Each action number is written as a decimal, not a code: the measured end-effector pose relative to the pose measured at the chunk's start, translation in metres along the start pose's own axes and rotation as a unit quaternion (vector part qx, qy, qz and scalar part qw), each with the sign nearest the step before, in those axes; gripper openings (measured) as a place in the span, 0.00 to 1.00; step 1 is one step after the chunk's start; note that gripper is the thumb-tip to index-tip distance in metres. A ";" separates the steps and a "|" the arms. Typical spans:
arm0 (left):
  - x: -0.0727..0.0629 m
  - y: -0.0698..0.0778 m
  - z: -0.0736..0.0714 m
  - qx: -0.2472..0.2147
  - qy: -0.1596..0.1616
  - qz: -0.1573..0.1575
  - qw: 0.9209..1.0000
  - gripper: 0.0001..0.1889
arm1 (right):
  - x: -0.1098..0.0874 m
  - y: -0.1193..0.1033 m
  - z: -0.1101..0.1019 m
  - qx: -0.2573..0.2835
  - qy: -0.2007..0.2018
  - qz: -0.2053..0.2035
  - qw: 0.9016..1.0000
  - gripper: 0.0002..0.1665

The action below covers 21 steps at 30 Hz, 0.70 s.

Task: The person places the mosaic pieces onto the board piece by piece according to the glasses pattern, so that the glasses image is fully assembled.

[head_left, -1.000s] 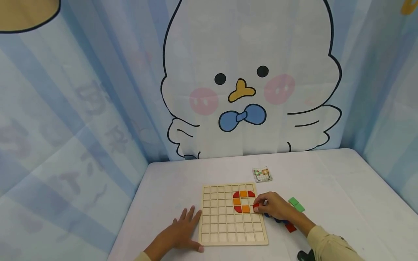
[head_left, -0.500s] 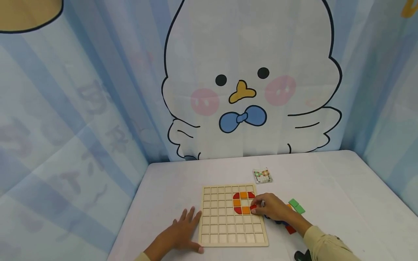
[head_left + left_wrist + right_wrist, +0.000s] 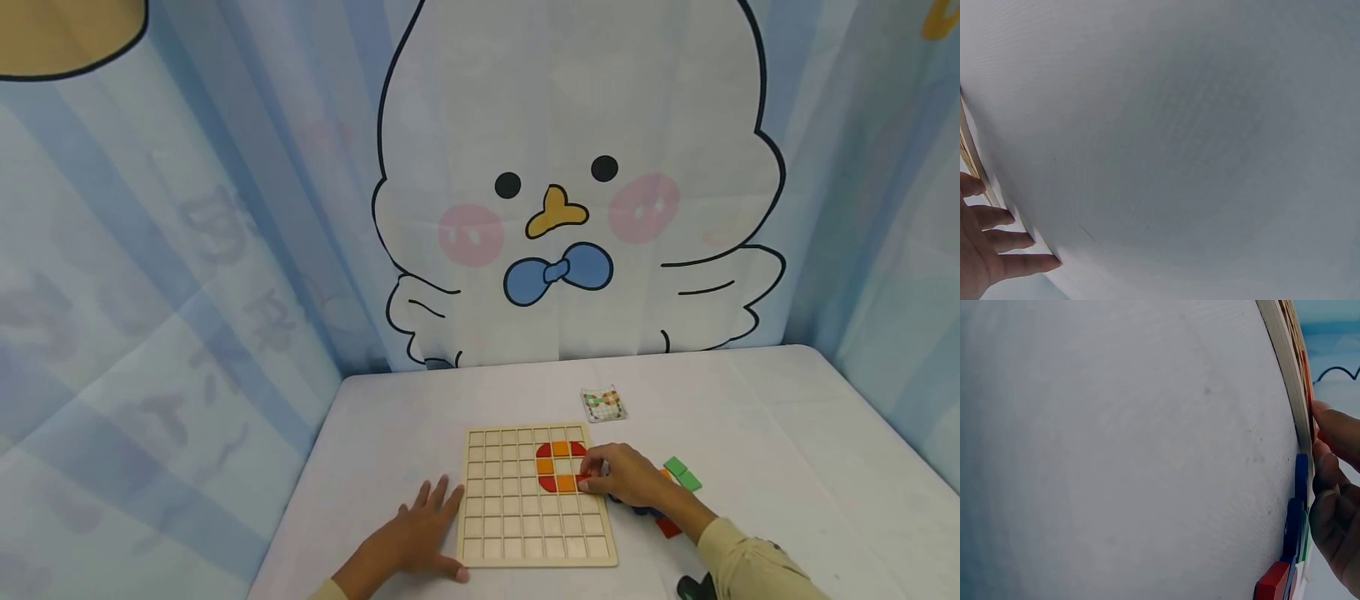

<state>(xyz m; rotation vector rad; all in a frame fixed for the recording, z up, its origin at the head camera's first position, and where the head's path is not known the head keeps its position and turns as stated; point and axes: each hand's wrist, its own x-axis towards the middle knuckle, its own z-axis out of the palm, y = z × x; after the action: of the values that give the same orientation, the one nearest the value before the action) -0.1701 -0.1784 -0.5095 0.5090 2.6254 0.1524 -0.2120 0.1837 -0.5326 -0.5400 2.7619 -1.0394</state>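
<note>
A square wooden grid board (image 3: 501, 504) lies on the table in the head view. Red rounded tiles and orange square tiles (image 3: 565, 483) form a ring near its upper right. My right hand (image 3: 622, 475) reaches over the board's right edge and pinches a red tile (image 3: 581, 479) at the ring's lower right corner, the tile partly hidden by the fingertips. On the other side, my left hand (image 3: 416, 533) rests with spread, straight fingers along the board's left edge. The left wrist view shows the fingers (image 3: 1016, 265) of that hand at the wooden edge.
Green tiles (image 3: 682, 473) lie right of the board. Partly under the right forearm are blue pieces (image 3: 1293, 525) and a red piece (image 3: 1272, 581). A small patterned card (image 3: 603, 404) sits behind the board. A black object (image 3: 696, 588) is near the right sleeve.
My right hand has moved slightly left, bringing the red tile from the board's right edge into the ring's lower right corner. The left hand has stayed put.
</note>
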 end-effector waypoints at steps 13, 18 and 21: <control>0.004 -0.002 0.003 0.005 -0.005 -0.006 1.000 0.64 | 0.000 -0.001 -0.001 0.001 -0.011 0.003 1.000 0.07; 0.006 -0.005 0.006 0.009 0.001 0.002 1.000 0.65 | 0.000 -0.001 -0.001 -0.001 -0.010 0.009 1.000 0.07; 0.006 -0.005 0.006 0.010 0.000 0.003 1.000 0.66 | 0.001 0.000 0.000 -0.001 -0.009 0.005 1.000 0.08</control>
<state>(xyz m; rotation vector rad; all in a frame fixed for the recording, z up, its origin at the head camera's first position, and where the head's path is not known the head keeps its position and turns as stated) -0.1736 -0.1808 -0.5181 0.5230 2.6276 0.1288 -0.2133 0.1836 -0.5324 -0.5333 2.7468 -1.0259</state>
